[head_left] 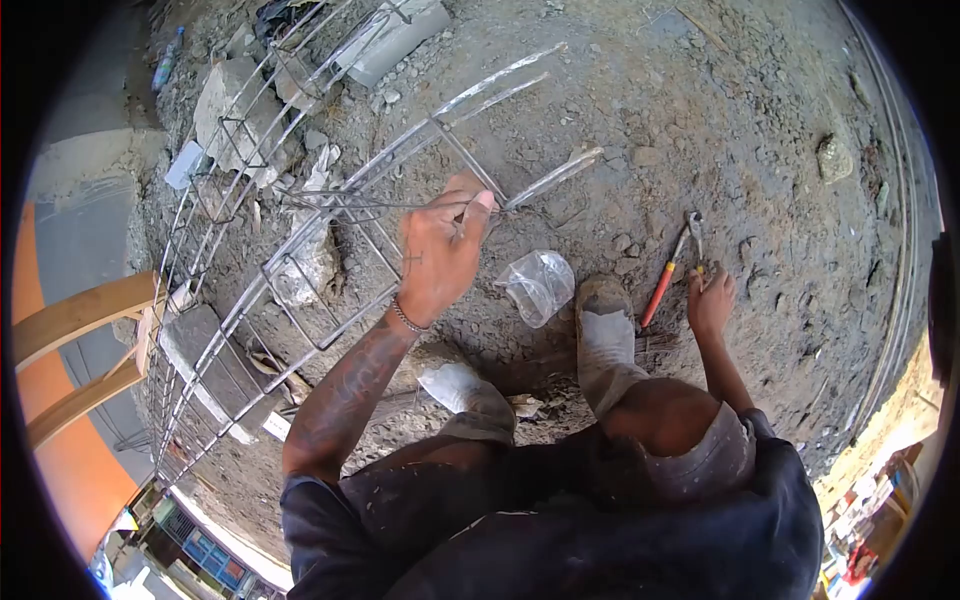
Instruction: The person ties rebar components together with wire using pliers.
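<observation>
My left hand [443, 245] is closed in a pinch at the rebar cage [370, 165], close to a corner of its end stirrup [468, 160]. A bundle of thin tie wires [345, 200] runs out leftward from its fingers. My right hand [711, 300] is low over the soil on the right, with its fingers on one handle of the pincers [684, 255]. The pincers' red and yellow handles are spread, and their metal jaws point away from me. The handle under my right hand is mostly hidden.
A clear plastic bag [540, 285] lies on the dirt between my hands, in front of my boot [608, 330]. A second rebar cage [225, 190] and concrete blocks [395, 40] are on the left, near a wooden frame [85, 320]. A stone [834, 158] sits far right.
</observation>
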`<state>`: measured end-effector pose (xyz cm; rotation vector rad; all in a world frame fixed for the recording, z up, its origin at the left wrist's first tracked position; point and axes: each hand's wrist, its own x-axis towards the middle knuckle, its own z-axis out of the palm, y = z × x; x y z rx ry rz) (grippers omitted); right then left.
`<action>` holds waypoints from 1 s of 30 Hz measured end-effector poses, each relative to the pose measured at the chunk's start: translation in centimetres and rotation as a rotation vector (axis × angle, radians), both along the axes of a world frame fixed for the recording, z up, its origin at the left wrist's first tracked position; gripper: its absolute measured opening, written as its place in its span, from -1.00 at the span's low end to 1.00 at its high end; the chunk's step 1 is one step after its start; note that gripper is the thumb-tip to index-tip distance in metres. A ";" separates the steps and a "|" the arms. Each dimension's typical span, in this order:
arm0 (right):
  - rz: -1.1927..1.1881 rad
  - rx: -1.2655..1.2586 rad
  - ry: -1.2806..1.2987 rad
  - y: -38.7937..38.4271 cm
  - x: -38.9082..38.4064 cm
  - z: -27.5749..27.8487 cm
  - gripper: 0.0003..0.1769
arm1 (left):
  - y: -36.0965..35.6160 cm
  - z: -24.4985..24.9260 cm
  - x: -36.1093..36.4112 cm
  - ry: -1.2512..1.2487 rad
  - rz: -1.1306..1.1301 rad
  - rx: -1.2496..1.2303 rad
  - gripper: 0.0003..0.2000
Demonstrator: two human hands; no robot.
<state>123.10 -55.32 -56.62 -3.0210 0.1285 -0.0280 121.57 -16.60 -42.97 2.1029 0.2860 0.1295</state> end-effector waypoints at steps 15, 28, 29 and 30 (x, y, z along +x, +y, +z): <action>-0.054 0.391 0.159 7.0 -1.7 0.9 -0.73 | 0.5 -0.3 -0.3 0.001 0.008 -0.223 -0.78; -0.033 1.169 1.233 16.9 4.3 19.0 -0.77 | 1.6 -1.7 -0.3 -0.017 -0.065 -0.295 -0.79; -0.187 1.229 1.425 17.9 4.3 20.6 -0.74 | 1.4 -2.0 -0.3 -0.031 -0.063 -0.313 -0.79; -0.191 1.210 1.413 18.5 4.0 21.9 -0.74 | 1.3 -2.2 -0.3 -0.058 -0.045 -0.299 -0.78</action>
